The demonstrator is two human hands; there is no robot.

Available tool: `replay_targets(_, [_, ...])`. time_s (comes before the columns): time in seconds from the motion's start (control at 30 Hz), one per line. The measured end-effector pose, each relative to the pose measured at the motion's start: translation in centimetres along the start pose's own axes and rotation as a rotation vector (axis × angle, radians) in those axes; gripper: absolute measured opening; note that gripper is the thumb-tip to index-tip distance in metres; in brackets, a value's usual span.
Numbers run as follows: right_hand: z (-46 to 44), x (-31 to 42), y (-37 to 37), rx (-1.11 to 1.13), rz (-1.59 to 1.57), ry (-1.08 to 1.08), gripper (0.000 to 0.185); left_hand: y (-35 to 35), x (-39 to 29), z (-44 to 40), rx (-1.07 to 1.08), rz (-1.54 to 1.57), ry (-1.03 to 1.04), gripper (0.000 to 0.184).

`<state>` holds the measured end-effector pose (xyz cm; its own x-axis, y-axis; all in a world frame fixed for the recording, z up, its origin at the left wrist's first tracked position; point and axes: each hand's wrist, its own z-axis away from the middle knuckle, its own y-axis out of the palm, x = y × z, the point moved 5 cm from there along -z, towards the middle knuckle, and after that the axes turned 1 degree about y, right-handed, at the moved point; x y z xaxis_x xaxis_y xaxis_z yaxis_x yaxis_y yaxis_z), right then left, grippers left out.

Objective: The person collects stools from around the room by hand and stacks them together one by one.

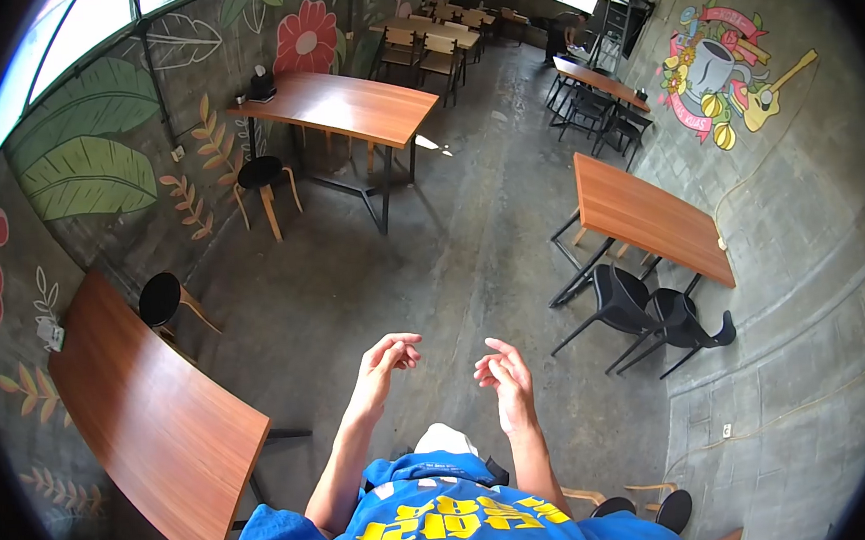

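Both forearms are raised in front of my blue shirt (450, 525) with yellow lettering. My left hand (384, 367) is open and holds nothing, its fingers loosely bent and pointing inward. Across a gap from it, my right hand (506, 375) is also open, with loosely curled fingers and nothing in them. The two hands do not touch each other or any furniture. Bare concrete floor (434, 290) shows behind and between them.
A wooden table (162, 419) is at near left, with a black stool (161, 299) beside it. Another table (351, 105) stands farther off. On the right are a wooden table (649, 215) and black chairs (623, 302). A person (565, 35) bends at the back.
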<state>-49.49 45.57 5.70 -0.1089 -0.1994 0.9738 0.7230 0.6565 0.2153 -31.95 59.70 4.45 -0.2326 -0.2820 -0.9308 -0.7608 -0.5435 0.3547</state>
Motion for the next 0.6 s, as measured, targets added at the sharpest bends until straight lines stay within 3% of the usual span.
replay_targets(0.3, [-12.8, -3.4, 2.1, 0.031, -0.005, 0.113, 0.035, -4.4, 3.7, -8.3, -0.060, 0.045, -0.131, 0.030])
replay_targets(0.6, [-31.4, -2.6, 5.1, 0.062, -0.015, 0.091, 0.035, -7.3, 2.3, -26.2, -0.025, 0.036, -0.101, 0.032])
